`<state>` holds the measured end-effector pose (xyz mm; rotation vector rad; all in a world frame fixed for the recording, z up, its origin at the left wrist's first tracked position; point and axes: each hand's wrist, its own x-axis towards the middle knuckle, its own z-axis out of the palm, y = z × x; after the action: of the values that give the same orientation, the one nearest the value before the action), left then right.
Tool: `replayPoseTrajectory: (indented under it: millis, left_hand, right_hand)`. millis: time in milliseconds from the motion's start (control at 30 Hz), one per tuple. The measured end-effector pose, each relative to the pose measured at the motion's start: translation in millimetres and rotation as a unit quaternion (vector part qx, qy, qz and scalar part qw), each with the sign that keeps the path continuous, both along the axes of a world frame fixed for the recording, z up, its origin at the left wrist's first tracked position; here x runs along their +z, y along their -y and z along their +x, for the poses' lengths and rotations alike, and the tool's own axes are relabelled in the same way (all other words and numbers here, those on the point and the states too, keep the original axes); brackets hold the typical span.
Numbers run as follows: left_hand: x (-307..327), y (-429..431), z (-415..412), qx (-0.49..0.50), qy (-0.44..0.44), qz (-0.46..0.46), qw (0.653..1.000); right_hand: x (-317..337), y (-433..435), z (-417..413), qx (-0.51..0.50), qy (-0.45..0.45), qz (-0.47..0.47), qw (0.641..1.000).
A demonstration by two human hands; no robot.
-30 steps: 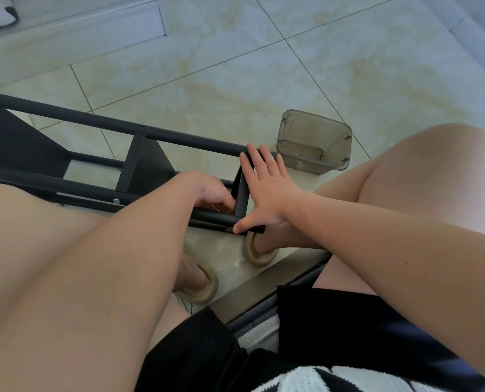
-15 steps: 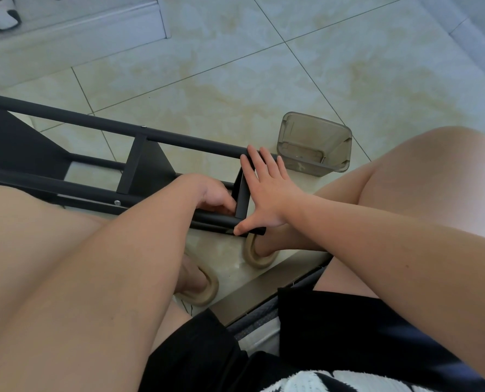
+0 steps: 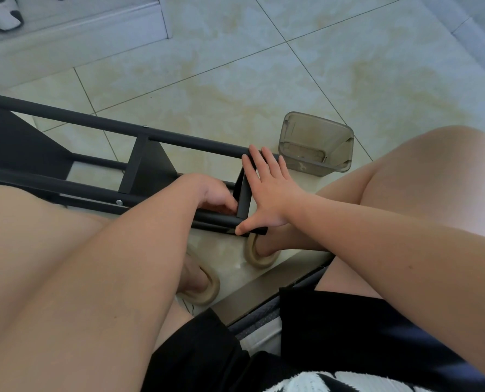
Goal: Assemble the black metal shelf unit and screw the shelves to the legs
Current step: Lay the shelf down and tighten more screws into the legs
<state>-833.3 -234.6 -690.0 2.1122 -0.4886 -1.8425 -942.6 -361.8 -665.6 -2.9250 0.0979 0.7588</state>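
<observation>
The black metal shelf unit lies on its side across the tiled floor, its far leg (image 3: 179, 140) and near leg (image 3: 94, 190) running left to right. A silver screw (image 3: 119, 202) shows in the near leg by the middle shelf (image 3: 151, 168). My right hand (image 3: 269, 193) presses flat against the outer face of the end shelf (image 3: 244, 196), fingers straight, thumb on the near leg's end. My left hand (image 3: 216, 193) reaches inside the frame with fingers curled at the joint of end shelf and near leg. Whatever it holds is hidden under the fingers.
A smoky clear plastic container (image 3: 315, 142) stands on the floor just beyond my right hand. My feet in beige slippers (image 3: 201, 290) rest under the frame's end. My bare knees flank the work. A raised step (image 3: 66, 43) with a shoe (image 3: 1, 15) is at the top left.
</observation>
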Motion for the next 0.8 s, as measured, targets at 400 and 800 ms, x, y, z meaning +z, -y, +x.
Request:
replayPoseTrajectory:
  millis: [400,800]
  left_hand:
    - [0.9,-0.8,-0.9,0.017,-0.027,-0.005,0.999]
    - [1.9,-3.1,1.5,0.020,-0.063,-0.003,0.998]
  right_hand:
    - [-1.7,0.0,0.2,-0.002,0.002,0.001,1.000]
    - [-0.1,-0.1,0.1,-0.002,-0.003,0.006,1.000]
